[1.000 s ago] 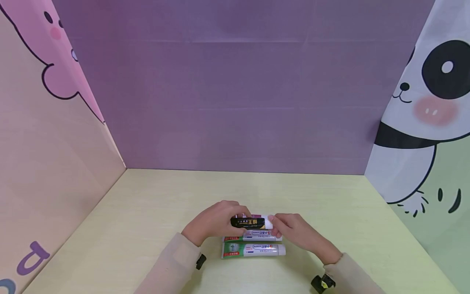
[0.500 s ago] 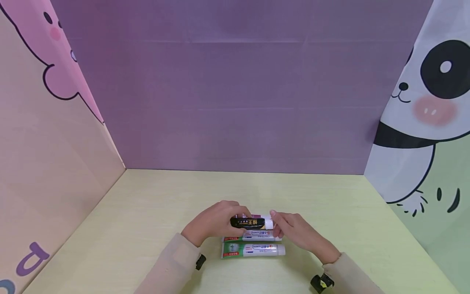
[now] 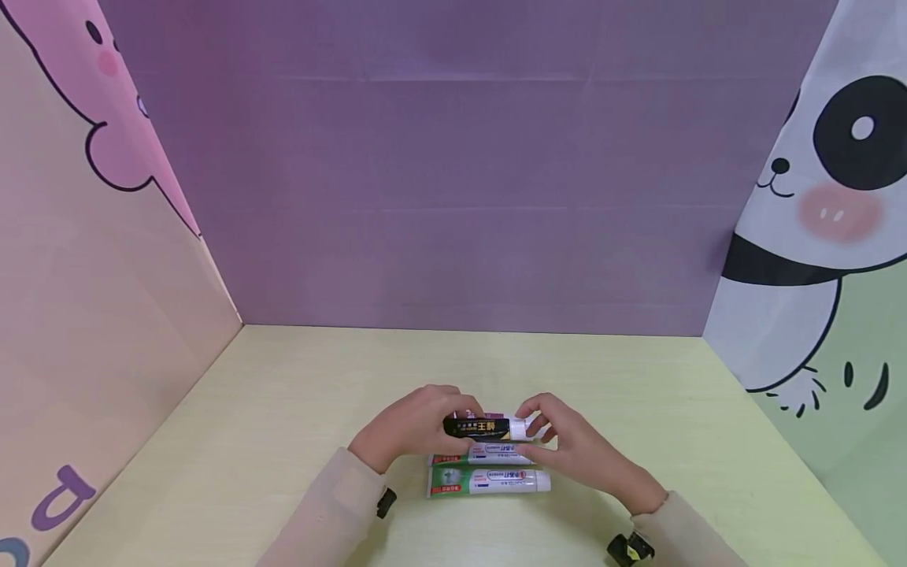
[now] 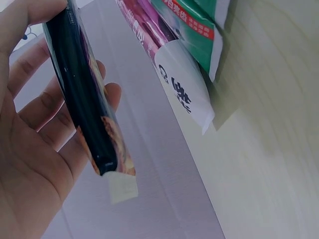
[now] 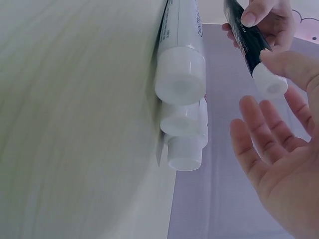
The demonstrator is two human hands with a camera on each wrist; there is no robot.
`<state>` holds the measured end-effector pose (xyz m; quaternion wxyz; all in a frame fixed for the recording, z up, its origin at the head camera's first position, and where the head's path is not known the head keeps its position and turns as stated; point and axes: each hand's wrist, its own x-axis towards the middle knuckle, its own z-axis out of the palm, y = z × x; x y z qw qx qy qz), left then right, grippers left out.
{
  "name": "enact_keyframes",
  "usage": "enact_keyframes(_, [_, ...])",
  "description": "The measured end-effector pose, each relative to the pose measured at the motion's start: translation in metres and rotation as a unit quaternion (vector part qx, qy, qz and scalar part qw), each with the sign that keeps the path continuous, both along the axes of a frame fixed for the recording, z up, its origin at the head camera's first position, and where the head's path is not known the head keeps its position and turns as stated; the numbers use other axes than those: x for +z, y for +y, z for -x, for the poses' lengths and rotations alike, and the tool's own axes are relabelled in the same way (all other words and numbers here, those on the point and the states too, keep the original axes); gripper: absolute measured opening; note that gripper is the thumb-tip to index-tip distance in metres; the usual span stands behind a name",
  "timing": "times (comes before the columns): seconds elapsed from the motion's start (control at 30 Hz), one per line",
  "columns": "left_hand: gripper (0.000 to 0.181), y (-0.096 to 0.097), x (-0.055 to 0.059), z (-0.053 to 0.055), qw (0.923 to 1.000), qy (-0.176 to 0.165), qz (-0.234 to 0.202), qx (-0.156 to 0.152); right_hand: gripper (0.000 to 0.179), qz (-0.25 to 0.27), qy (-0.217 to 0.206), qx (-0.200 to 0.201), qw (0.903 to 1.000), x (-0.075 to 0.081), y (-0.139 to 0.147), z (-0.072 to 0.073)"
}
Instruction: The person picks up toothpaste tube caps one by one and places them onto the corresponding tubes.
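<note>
My left hand [image 3: 432,421] holds a black toothpaste tube [image 3: 476,428] with a white cap [image 3: 520,429], raised above the table in the left wrist view. Its thumb lies on the near side, with the fingers behind. Beside the cap, my right hand [image 3: 577,442] has its thumb and fingers spread apart; in the right wrist view the thumb overlaps the tube near the cap [image 5: 269,81], and contact is unclear. Below lie two green-and-white toothpaste tubes, the nearer tube [image 3: 489,481] in full view and the farther tube [image 3: 496,453] partly hidden. A pink-and-purple tube [image 4: 144,25] lies behind them.
The tubes lie side by side on a pale wooden table [image 3: 319,378], caps to the right. A purple backdrop [image 3: 468,197] closes the far side. Printed panels stand at the left [image 3: 127,315] and right [image 3: 815,315].
My right hand has come off the black tube's cap area, its fingers lifting and spreading while the thumb dropped lower. The left hand and the tubes on the table have barely moved.
</note>
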<state>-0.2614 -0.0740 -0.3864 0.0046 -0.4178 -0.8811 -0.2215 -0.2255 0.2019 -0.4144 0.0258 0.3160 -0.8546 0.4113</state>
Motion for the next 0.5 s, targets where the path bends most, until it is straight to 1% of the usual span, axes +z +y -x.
enact_keyframes(0.17, [0.030, -0.0008, 0.0010, -0.0006, 1.0000, 0.008, -0.004, -0.001, 0.039, 0.006, 0.024, 0.003, 0.9997, -0.0012, -0.0001, -0.0004])
enact_keyframes(0.5, [0.029, -0.0012, 0.0017, -0.0005, 0.9998, 0.014, -0.011, -0.005, 0.034, 0.012, 0.042, 0.010, 0.9990, 0.0017, -0.0030, -0.0009])
